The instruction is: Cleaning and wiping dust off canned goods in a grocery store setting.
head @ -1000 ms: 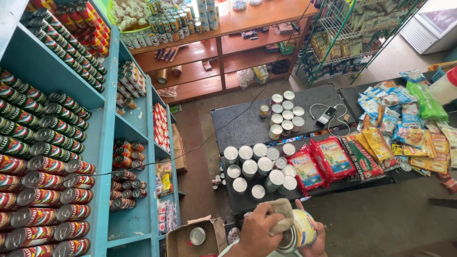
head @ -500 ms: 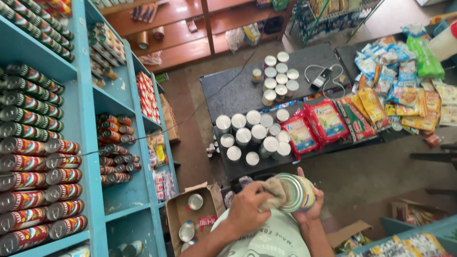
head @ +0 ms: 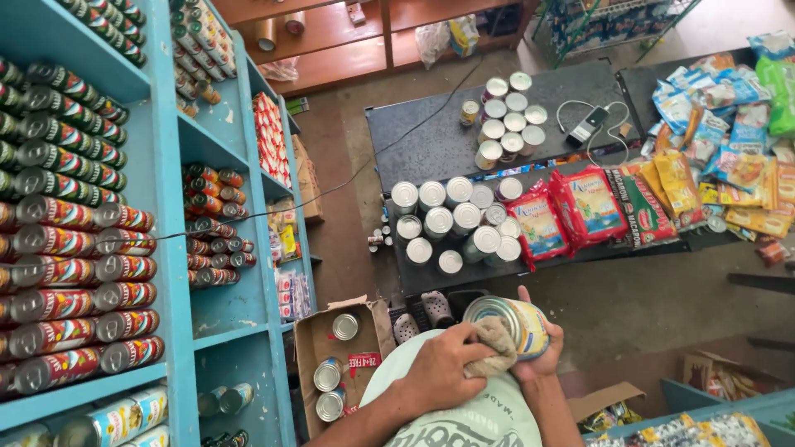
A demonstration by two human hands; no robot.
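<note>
Right hand (head: 542,352) grips yellow-labelled can (head: 509,324) on its side, long axis pointing left; left hand (head: 447,364) presses cloth (head: 495,341) against it, above open carton (head: 344,364) near shelf (head: 178,273) edge.

Right hand (head: 542,352): cupping a tin can (head: 509,323) from below, thumb pointing up beside it.
Left hand (head: 447,368): pressing a beige cloth (head: 495,343) against the can's side.
Below the grip: an open cardboard box (head: 319,335) sitting on the floor, holding more cans.
Beyond the grip: a cluster of cans (head: 455,223) standing on a dark table (head: 431,141).
Left of the grip: blue shelves (head: 174,248) carrying stacked cans.
</note>
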